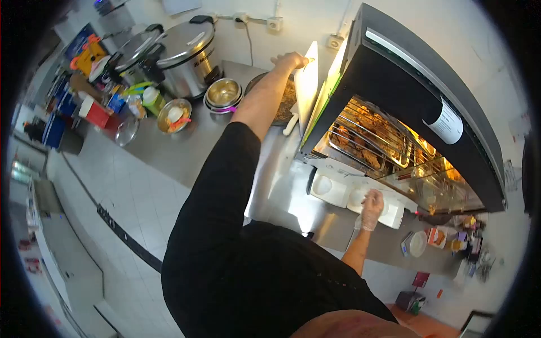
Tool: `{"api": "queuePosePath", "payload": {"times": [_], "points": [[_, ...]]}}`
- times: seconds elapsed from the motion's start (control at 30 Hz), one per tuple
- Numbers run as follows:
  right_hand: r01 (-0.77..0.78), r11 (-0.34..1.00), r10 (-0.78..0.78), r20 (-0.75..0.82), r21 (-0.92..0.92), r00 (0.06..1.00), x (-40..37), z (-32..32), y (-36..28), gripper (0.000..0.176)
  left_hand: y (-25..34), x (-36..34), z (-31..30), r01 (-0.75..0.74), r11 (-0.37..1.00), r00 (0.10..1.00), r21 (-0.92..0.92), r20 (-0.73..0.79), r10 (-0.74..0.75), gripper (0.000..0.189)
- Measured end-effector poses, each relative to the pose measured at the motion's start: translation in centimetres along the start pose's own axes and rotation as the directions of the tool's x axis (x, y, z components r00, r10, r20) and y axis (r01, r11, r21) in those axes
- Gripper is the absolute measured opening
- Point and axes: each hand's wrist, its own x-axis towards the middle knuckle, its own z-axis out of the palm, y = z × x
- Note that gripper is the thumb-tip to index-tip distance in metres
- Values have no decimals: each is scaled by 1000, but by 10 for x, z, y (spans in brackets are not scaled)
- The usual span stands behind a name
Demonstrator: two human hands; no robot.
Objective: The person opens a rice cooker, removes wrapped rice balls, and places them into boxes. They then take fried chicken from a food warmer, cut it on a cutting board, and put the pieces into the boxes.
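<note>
My bare left hand (290, 61) reaches up beside the heated display cabinet (369, 67). Its fingertips are on the upper edge of a white sheet (306, 87), which stands tilted against the cabinet's side. Below the cabinet, my right hand (372, 209) wears a clear glove. Its fingers are loosely bent, and I see nothing between them. It hovers over or rests at an open white takeaway box (391, 215); whether it touches the box cannot be made out. Another white box section (328, 188) lies to its left. Browned food (360, 138) sits on lit racks inside the cabinet.
A dark round pan (284, 104) lies under my left forearm. Stacked metal bowls (222, 93), a bowl with utensils (173, 115) and two large steel cookers (189, 56) stand along the left counter. A white bowl (417, 244) and small packages sit at right.
</note>
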Motion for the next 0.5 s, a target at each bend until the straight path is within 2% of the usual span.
{"api": "queuePosePath", "payload": {"times": [0.03,0.1,0.17,0.23,0.27,0.33,0.37,0.4,0.47,0.5], "points": [[55,996,-53,36,-75,998,-10,17,-21,11,11,7,2,10,1000,995,15,101,-11,49],[33,996,-23,111,-81,994,-22,28,-35,11,27,18,4,20,1000,967,17,253,-23,53],[11,997,-8,42,-72,999,-35,24,-43,12,32,22,6,-56,998,958,-30,280,62,57],[-13,997,12,-5,-82,1000,-43,19,-41,13,14,30,18,-348,936,926,-55,138,352,34],[-31,994,28,-26,-101,999,-47,12,-36,13,6,30,24,-448,891,885,-70,109,454,30],[-65,992,57,-80,-104,995,-54,7,-39,14,24,26,27,-447,894,884,-19,146,445,23],[-66,990,56,-87,-121,995,-56,7,-45,14,38,25,27,-339,939,926,63,200,321,21],[-64,989,52,-86,-135,995,-54,9,-54,15,31,27,35,-557,782,829,279,121,547,24],[6,982,-22,-82,-189,996,-42,11,-63,19,14,18,34,-699,542,584,466,-65,809,26],[74,960,-99,-79,-269,992,-31,9,-68,21,12,-5,11,-753,535,563,383,-47,825,27]]}}
